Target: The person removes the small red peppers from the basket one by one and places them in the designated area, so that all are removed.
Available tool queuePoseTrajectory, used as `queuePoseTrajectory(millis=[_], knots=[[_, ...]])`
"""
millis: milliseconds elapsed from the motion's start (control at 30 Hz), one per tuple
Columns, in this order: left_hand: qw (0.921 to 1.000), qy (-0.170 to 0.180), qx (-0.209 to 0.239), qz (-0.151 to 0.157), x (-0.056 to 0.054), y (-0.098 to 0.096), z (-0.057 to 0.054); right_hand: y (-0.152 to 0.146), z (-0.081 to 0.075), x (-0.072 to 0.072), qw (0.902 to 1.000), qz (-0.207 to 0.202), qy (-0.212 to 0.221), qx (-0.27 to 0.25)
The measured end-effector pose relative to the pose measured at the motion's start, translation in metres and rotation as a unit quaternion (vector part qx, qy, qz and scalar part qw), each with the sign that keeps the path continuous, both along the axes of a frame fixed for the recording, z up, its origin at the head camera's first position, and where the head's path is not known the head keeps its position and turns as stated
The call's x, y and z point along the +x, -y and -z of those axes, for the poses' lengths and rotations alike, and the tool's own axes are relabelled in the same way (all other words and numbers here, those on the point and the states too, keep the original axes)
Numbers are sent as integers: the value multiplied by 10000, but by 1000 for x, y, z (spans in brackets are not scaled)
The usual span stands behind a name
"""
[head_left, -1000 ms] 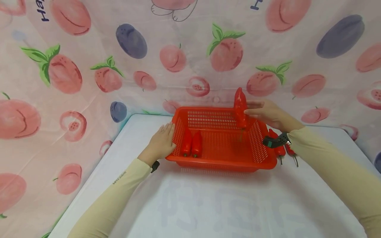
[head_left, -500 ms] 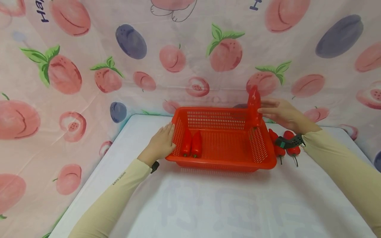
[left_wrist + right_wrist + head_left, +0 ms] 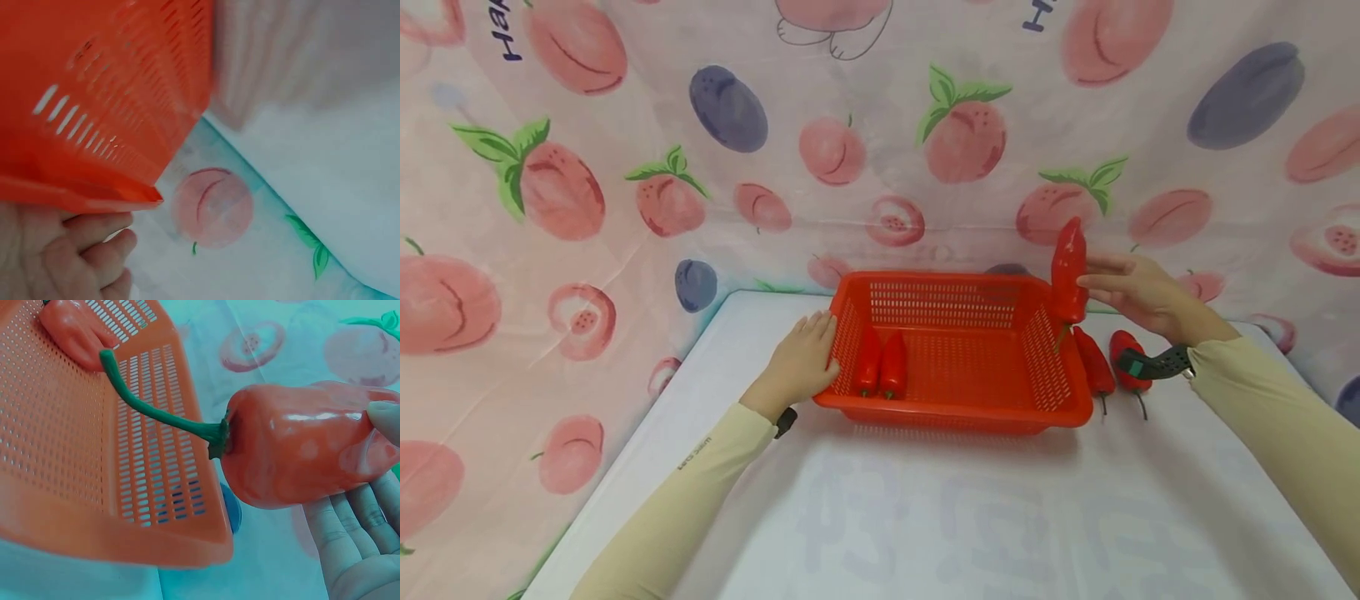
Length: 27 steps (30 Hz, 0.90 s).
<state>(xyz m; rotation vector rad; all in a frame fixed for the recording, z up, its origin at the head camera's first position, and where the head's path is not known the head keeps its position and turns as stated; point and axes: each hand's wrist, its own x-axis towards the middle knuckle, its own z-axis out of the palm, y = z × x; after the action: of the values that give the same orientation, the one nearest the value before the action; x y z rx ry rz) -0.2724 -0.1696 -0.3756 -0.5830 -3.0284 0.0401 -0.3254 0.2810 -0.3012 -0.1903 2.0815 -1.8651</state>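
Observation:
My right hand point(image 3: 1138, 287) pinches a glossy red chili pepper point(image 3: 1069, 271) between thumb and fingers, above the right rim of the red plastic basket point(image 3: 955, 408). The pepper's tip points up and its curved green stem point(image 3: 162, 415) hangs down, as the right wrist view shows closely. My left hand point(image 3: 797, 358) rests against the basket's left rim, fingers fairly straight along it. In the left wrist view that hand point(image 3: 69, 256) touches the rim; its thumb is hidden there. Two red peppers, one point(image 3: 868, 362) beside another point(image 3: 892, 367), lie inside at the left end.
Outside the basket on the right, two more red peppers lie on the white table point(image 3: 940, 517), one point(image 3: 1096, 367) close to the basket wall and the other point(image 3: 1127, 354) partly behind my wrist strap point(image 3: 1153, 364). A fruit-printed cloth point(image 3: 865, 100) hangs behind.
My right hand has carried the pepper rightward, from over the basket's interior to above its right rim. The left hand keeps its place on the left rim.

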Motion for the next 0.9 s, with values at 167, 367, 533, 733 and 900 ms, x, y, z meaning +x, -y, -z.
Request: queuePoseTrajectory(millis=[167, 367, 533, 733, 900], knots=[[9996, 202, -189, 65, -1, 3, -4, -7, 3, -1, 9998, 114, 26, 147], [9984, 58, -425, 358, -3, 10, -9, -15, 3, 0, 9990, 118, 21, 441], [9978, -8, -494, 431, -4, 16, -7, -26, 5, -1, 9948, -31, 25, 1014], [9984, -38, -339, 461, -4, 18, -3, -41, 7, -3, 9907, -28, -19, 1359], [9988, -38, -187, 460, -4, 19, -2, -57, 13, -5, 9877, 98, 31, 1558]])
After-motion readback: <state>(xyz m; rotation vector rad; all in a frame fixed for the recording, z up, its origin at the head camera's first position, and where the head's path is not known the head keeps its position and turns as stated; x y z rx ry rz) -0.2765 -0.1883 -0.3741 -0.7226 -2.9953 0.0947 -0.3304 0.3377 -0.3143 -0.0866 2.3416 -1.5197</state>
